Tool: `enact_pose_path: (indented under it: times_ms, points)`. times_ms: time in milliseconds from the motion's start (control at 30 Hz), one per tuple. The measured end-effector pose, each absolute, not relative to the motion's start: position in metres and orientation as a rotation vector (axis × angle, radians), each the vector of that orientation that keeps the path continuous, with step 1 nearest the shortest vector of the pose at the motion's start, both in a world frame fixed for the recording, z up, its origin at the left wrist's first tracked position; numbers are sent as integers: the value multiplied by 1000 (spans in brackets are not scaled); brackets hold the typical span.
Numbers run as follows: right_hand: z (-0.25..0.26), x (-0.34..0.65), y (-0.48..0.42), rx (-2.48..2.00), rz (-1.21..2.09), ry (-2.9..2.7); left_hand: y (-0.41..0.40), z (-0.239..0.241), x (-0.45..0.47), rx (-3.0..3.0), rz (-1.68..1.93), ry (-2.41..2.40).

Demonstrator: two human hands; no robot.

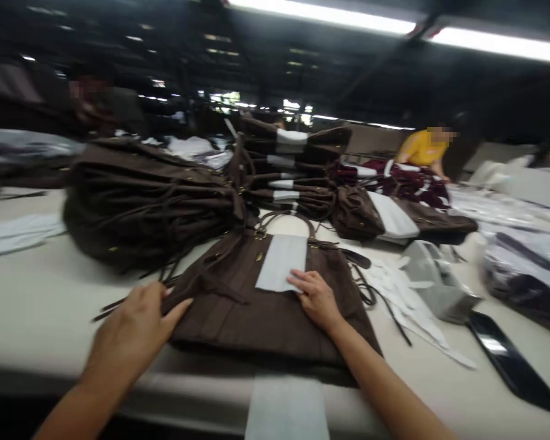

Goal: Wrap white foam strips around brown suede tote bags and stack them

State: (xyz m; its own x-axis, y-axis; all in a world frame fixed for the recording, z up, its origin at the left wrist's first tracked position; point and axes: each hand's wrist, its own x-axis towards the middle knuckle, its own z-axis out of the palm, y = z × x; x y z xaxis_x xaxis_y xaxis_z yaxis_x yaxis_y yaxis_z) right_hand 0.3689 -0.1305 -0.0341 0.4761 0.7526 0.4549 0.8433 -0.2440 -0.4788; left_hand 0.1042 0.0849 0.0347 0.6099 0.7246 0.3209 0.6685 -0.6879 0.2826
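Observation:
A dark brown bag (261,311) lies flat on the table (41,305) in front of me, with a grey paper strip (282,261) over its middle. My left hand (135,327) rests at the bag's left edge, fingers stretched out and thumb on the fabric. My right hand (314,296) lies flat on the bag, fingertips touching the lower edge of the paper strip. Thin brown straps (371,293) trail off both sides of the bag.
A heap of brown bags (142,201) lies behind on the left, a stack with paper bands (288,171) at the back, more (394,220) to the right. White paper strips (407,293), a black phone (513,360) and plastic-wrapped goods (527,263) lie right. A person in yellow (424,150) works beyond.

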Motion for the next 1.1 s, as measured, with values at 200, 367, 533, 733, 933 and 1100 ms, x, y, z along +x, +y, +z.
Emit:
enact_pose_path:
  times_ms: [200,367,533,733,933,1100]
  points:
    - [-46,380,-127,-2002,-248,-1389,74,30,102,2004,979,1077]
    - [-44,376,-130,-2010,-282,-1384,73,12,98,1570,892,1018]
    - [-44,378,-130,-1986,-255,-1420,69,5,78,1379,735,985]
    - [-48,382,-131,-1981,-239,-1451,89,28,72,1531,600,961]
    - [-50,385,-133,-1977,-261,-1487,110,51,79,1791,537,920]
    - [-53,388,-134,-1984,-262,-1510,112,65,74,2080,475,883]
